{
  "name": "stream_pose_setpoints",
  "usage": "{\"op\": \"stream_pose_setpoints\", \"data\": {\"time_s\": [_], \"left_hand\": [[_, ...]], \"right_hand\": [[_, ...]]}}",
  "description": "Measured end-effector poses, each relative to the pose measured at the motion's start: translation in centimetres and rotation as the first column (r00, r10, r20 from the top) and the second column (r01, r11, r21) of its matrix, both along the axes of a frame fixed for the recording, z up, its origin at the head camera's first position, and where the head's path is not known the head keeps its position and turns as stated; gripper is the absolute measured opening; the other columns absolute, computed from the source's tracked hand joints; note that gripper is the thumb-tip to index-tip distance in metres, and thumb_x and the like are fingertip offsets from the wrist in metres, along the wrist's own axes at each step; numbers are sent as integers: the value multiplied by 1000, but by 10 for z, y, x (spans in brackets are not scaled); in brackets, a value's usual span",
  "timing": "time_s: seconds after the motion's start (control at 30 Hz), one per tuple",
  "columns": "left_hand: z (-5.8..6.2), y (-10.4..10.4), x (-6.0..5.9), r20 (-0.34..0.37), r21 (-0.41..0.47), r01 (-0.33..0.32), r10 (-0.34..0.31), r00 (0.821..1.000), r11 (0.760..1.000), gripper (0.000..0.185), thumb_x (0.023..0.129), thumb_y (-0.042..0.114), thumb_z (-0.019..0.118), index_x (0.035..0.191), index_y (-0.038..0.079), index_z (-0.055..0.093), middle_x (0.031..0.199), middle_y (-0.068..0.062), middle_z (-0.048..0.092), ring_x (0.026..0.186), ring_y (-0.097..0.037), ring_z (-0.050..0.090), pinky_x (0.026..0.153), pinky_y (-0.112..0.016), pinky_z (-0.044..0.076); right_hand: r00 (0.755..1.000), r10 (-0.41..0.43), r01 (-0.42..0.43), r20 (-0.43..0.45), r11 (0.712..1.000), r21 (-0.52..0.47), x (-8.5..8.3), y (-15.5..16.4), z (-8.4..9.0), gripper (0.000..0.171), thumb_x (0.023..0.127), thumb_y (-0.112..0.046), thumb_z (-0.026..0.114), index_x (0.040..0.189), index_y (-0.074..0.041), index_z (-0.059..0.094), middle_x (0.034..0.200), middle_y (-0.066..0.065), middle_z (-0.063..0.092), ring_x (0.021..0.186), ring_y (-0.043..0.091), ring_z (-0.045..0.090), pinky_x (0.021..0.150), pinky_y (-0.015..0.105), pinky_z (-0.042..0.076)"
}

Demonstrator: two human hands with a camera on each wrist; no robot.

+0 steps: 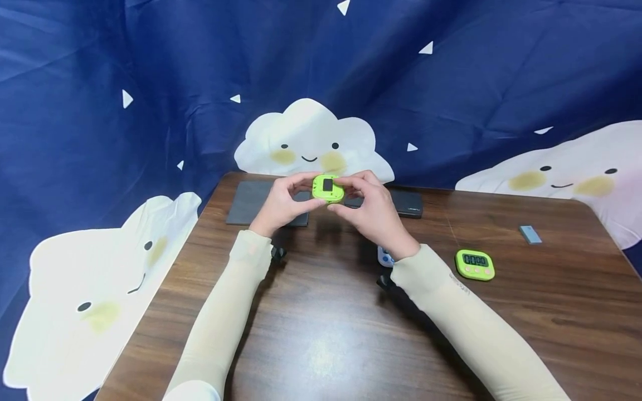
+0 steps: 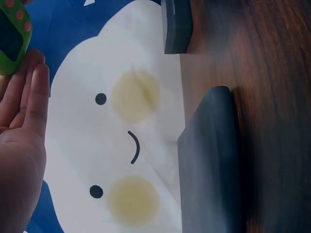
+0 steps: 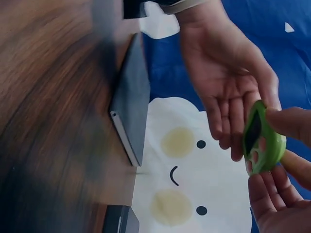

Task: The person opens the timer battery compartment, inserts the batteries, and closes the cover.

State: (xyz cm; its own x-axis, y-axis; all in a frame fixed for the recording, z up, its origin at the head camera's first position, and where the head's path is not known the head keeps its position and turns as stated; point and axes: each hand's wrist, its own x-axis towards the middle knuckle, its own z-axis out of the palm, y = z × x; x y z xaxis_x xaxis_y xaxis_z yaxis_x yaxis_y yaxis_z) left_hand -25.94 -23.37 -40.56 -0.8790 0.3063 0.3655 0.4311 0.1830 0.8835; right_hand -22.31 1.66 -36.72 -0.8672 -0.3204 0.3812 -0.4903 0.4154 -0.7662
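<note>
Both hands hold a small green timer (image 1: 328, 188) up over the far part of the wooden table (image 1: 321, 334). My left hand (image 1: 305, 192) pinches its left edge between thumb and nearly straight fingers (image 2: 30, 82). My right hand (image 1: 349, 195) grips the right edge, thumb and fingertips (image 3: 287, 121) on either side. In the right wrist view the green timer (image 3: 262, 138) stands edge-on, its dark screen toward the left hand (image 3: 228, 97). The left wrist view catches a corner of the green timer (image 2: 12, 39), which has pink buttons there.
A second green timer (image 1: 474, 264) lies face up right of my right forearm. A small blue block (image 1: 530, 234) sits further right. A dark grey pad (image 1: 248, 203) and a black flat device (image 1: 408, 203) lie along the far edge. A blue cloud-print cloth (image 1: 150, 83) hangs behind.
</note>
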Motion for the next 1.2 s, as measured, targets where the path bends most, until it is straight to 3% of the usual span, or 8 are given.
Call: {"op": "stream_pose_setpoints", "data": {"time_s": [0.17,0.4,0.5,0.8,1.2], "left_hand": [[0,2,0,-3,-12,7,-7,1000,1000,60,94,10,90,150,8,70,134,-16,79,118,-25,76,110,-38,60],[-1,1,2,21,-13,2,-2,1000,1000,59,95,11,90,150,12,71,137,-14,78,119,-23,76,115,-57,57],[-2,0,2,29,-7,6,-6,1000,1000,58,95,10,89,150,11,71,138,-14,78,120,-23,76,117,-59,55],[-2,-1,2,16,-18,62,-61,998,998,55,101,8,80,154,7,67,145,-19,74,129,-31,73,119,-59,55],[-1,1,4,-10,-16,71,-71,997,997,53,102,3,76,154,3,66,148,-22,72,127,-26,72,121,-47,55]], "right_hand": [[998,-28,31,-51,998,52,1,-4,-3,56,91,-16,95,143,-6,75,129,14,62,115,33,71,107,51,61],[995,-43,49,-88,997,68,3,-6,-3,53,91,-15,94,141,-6,76,127,14,63,113,32,71,104,46,62],[995,-39,45,-94,997,62,3,-5,-4,52,92,-13,94,140,-4,76,128,16,64,113,34,73,105,47,63],[998,-50,52,-39,998,46,2,-1,-6,51,92,-15,94,139,-6,76,127,14,67,115,32,75,106,47,65],[999,-53,53,7,998,24,2,4,-5,49,94,-19,93,139,-8,76,130,13,69,112,30,77,104,47,65]]}}
